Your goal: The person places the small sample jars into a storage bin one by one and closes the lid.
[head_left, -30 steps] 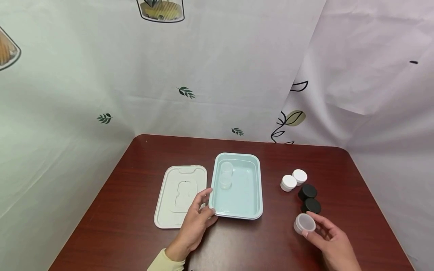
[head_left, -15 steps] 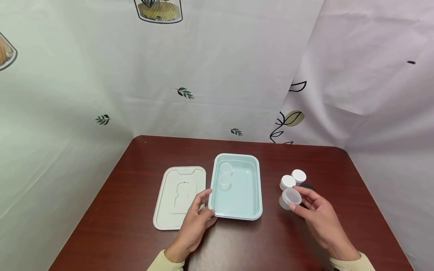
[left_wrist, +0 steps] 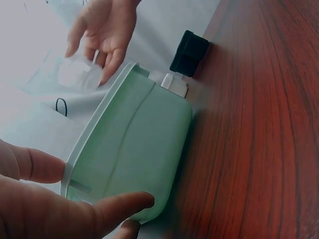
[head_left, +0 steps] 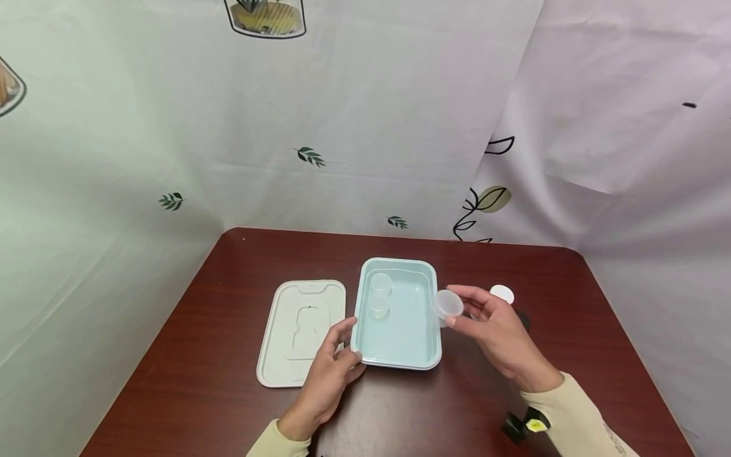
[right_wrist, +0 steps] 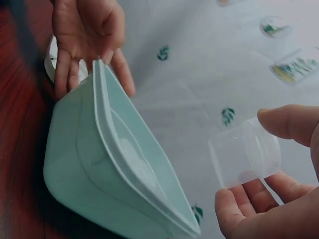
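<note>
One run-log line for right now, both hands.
left hand: touches tub | right hand: holds raised clear jar | two jars inside

No readable text, no legible numbers

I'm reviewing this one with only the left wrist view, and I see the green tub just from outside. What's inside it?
Observer: The head view shows two clear jars inside the tub, toward its left side.
Operator: And left of the tub?
Observer: A pale lid lies flat on the table there.
Operator: The jar in the right hand looks blurred here. Opaque?
Observer: No, the right wrist view shows its side is see-through.
</note>
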### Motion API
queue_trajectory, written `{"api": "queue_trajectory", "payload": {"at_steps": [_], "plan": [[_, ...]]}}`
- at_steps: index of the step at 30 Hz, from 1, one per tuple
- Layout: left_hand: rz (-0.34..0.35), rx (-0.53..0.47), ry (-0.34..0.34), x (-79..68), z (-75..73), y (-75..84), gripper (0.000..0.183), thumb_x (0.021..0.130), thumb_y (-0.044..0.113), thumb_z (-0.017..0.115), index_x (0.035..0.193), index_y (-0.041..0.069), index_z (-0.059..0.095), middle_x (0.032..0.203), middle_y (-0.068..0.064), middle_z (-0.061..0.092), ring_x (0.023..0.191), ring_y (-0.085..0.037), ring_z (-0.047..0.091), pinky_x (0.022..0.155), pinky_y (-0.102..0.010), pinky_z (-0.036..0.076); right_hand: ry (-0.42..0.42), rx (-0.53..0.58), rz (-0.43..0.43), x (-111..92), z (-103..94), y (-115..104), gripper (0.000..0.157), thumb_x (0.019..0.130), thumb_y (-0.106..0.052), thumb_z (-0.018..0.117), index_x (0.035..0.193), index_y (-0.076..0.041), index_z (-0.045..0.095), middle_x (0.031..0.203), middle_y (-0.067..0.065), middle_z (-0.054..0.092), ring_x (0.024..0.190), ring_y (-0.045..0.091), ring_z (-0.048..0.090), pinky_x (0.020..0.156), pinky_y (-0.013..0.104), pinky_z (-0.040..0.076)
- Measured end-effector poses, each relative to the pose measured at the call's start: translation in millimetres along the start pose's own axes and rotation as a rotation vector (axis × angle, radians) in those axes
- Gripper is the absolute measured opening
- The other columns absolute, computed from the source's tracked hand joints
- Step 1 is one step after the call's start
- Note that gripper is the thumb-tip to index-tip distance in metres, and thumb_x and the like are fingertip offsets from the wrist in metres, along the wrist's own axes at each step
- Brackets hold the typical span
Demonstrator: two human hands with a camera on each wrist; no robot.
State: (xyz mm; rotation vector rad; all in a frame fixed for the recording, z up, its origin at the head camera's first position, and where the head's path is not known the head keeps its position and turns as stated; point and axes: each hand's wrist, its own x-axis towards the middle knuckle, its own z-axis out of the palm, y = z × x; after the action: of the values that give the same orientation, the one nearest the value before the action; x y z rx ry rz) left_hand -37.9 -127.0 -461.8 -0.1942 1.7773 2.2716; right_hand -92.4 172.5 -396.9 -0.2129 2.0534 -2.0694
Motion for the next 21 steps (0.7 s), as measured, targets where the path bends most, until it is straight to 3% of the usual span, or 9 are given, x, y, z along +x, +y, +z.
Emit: {"api": "queue_trajectory", "payload": {"at_steps": [7, 13, 21], "plan": [[0.004, -0.005, -0.004, 0.4, -0.3, -0.5, 0.071, 0.095, -0.001, 0.054, 0.162, 0.012, 0.034, 0.158, -0.023, 0.033, 0.128, -0.029, 0.054, 0.101, -0.045, 0.053, -0.095, -0.166, 0.087, 22, 28.7, 4, 0.061, 0.093, -0.012, 0.079, 0.148, -0.003, 0.055, 0.137, 0.02, 0.064, 0.121, 0.023, 0.065, 0.092, 0.029, 0.058], [0.006, -0.004, -0.008, 1.0, -0.2, -0.3, 0.071, 0.094, 0.0, 0.054, 0.161, 0.012, 0.034, 0.157, -0.023, 0.033, 0.13, -0.029, 0.054, 0.102, -0.045, 0.053, -0.097, -0.291, 0.101, 36, 54.5, 14, 0.056, 0.089, -0.015, 0.083, 0.141, -0.008, 0.064, 0.133, 0.013, 0.067, 0.128, 0.03, 0.063, 0.102, 0.038, 0.057], [0.007, -0.008, -0.008, 0.8, -0.1, -0.1, 0.071, 0.094, 0.0, 0.055, 0.161, 0.011, 0.033, 0.157, -0.023, 0.034, 0.129, -0.028, 0.055, 0.099, -0.042, 0.054, -0.088, -0.366, 0.119, 47, 78.6, 26, 0.056, 0.085, -0.017, 0.086, 0.137, -0.008, 0.068, 0.129, 0.009, 0.069, 0.12, 0.029, 0.064, 0.09, 0.035, 0.056]]}}
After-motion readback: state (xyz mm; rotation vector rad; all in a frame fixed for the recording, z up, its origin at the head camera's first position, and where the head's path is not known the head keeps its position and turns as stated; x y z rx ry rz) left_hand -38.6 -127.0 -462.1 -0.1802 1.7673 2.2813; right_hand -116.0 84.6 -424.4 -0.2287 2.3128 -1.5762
